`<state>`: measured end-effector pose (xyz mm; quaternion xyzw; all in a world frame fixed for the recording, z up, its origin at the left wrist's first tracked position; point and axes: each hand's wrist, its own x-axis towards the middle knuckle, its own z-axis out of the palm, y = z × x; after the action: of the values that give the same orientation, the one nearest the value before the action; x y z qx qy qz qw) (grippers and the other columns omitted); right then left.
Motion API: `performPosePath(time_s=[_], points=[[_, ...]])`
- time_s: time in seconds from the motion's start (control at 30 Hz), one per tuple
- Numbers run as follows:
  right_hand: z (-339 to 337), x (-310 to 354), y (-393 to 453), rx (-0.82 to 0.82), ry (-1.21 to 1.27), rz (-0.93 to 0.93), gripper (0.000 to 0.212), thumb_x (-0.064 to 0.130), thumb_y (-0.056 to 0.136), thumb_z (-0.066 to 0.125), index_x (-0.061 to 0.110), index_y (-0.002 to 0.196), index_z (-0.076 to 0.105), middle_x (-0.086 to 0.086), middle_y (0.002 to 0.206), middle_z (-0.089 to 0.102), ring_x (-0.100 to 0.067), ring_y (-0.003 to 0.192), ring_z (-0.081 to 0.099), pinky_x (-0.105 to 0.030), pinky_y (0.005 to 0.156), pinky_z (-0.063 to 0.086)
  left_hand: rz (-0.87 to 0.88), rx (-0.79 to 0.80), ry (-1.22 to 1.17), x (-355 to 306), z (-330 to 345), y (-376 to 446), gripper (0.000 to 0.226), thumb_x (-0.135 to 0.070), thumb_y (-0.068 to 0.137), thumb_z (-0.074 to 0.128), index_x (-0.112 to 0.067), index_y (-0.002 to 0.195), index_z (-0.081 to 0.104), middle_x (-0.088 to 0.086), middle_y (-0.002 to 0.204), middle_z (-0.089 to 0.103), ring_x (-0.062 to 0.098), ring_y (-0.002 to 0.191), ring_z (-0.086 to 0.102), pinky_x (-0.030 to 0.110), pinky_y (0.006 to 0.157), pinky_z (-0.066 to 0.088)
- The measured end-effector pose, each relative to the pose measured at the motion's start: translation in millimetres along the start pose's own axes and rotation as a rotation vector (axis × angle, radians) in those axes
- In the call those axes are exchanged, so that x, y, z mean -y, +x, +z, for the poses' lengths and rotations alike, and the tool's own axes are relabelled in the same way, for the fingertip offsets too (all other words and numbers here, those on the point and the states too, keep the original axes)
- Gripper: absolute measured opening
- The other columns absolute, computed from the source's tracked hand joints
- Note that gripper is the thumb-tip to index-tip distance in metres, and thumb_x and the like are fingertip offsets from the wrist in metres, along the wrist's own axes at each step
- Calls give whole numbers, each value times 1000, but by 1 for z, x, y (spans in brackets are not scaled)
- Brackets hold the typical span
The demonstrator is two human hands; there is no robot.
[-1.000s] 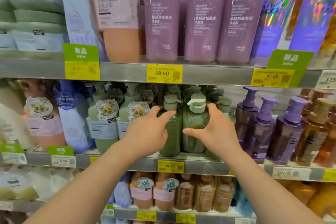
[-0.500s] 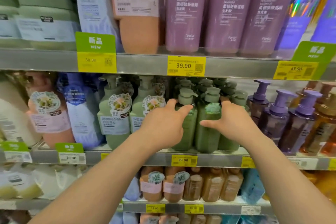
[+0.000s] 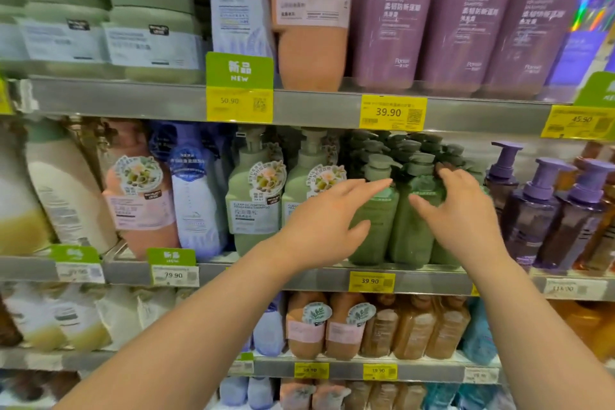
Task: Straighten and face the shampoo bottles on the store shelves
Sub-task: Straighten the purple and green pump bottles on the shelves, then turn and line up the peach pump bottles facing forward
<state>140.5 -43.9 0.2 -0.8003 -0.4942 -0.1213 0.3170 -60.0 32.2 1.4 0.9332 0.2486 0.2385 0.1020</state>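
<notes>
Two loose-fingered hands, left (image 3: pixel 327 226), right (image 3: pixel 466 220), holding nothing, two front green bottles (image 3: pixel 376 220).

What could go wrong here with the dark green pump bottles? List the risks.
1. The dark green pump bottles stand packed in rows at the shelf edge; a nudge from the left hand or right hand could topple one forward.
2. The purple pump bottles stand close beside the right hand and could get knocked.
</notes>
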Motion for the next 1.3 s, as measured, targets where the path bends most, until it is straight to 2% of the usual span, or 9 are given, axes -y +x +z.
performPosePath(time_s=[0.2, 0.3, 0.5, 0.63, 0.73, 0.87, 0.97, 1.17, 1.3], points=[[-3, 39, -29, -280, 301, -84, 25, 23, 88, 71, 16, 112, 70, -7, 104, 65, -23, 92, 60, -31, 79, 39, -32, -275, -105, 21, -23, -41, 33, -30, 92, 59, -35, 125, 61, -15, 114, 61, 9, 85, 50, 24, 70, 45], [1, 67, -38, -168, 449, -186, 14, 26, 86, 70, 25, 100, 71, 4, 93, 66, -5, 63, 50, -29, 70, 41, -158, -412, -82, 36, -38, -63, 26, -35, 87, 61, -36, 112, 67, -17, 99, 64, 1, 72, 57, 29, 71, 52], [34, 129, -41, 237, 672, -342, 14, 30, 85, 72, 41, 90, 66, 15, 88, 68, -6, 53, 50, -22, 60, 39, -469, -549, -54, 64, -70, -112, 24, -44, 84, 59, -35, 104, 68, -19, 97, 66, 4, 87, 62, 36, 78, 53], [71, 176, -47, 363, 635, -412, 14, 30, 85, 74, 31, 98, 69, 21, 73, 58, -1, 56, 48, -26, 67, 40, -576, -581, 24, 90, -91, -144, 22, -35, 86, 69, -29, 106, 71, -19, 95, 62, 2, 92, 58, 26, 83, 46], [88, 213, -50, 405, 565, -476, 26, 26, 86, 73, 25, 112, 68, 25, 72, 49, -1, 71, 48, -12, 66, 36, -620, -604, 19, 113, -109, -160, 27, -38, 86, 68, -25, 110, 71, -15, 99, 61, 2, 90, 56, 17, 74, 38], [103, 268, -48, 468, 533, -505, 51, 37, 89, 70, 25, 135, 54, 6, 129, 59, -14, 97, 63, -26, 83, 48, -607, -606, -5, 153, -131, -170, 38, -41, 90, 63, -22, 123, 65, -7, 117, 63, 9, 103, 58, 28, 91, 48], [117, 304, -43, 420, 470, -488, 69, 46, 86, 71, 25, 145, 43, 5, 144, 51, -17, 116, 59, -27, 94, 42, -585, -546, 16, 184, -150, -171, 48, -45, 93, 58, -15, 130, 59, 1, 131, 59, 14, 121, 51, 35, 104, 42], [134, 354, -35, 380, 362, -330, 81, 49, 86, 69, 12, 148, 32, -9, 127, 61, -27, 115, 58, -38, 88, 49, -498, -340, 73, 231, -165, -166, 64, -52, 93, 51, -11, 142, 47, 6, 143, 50, 19, 130, 46, 26, 103, 33], [135, 371, -30, 386, 241, -252, 63, 39, 85, 70, 5, 131, 44, -12, 110, 67, -30, 100, 62, -40, 76, 50, -464, -247, 10, 249, -161, -164, 65, -53, 92, 52, -10, 141, 45, 9, 139, 52, 24, 125, 50, 32, 100, 40]])
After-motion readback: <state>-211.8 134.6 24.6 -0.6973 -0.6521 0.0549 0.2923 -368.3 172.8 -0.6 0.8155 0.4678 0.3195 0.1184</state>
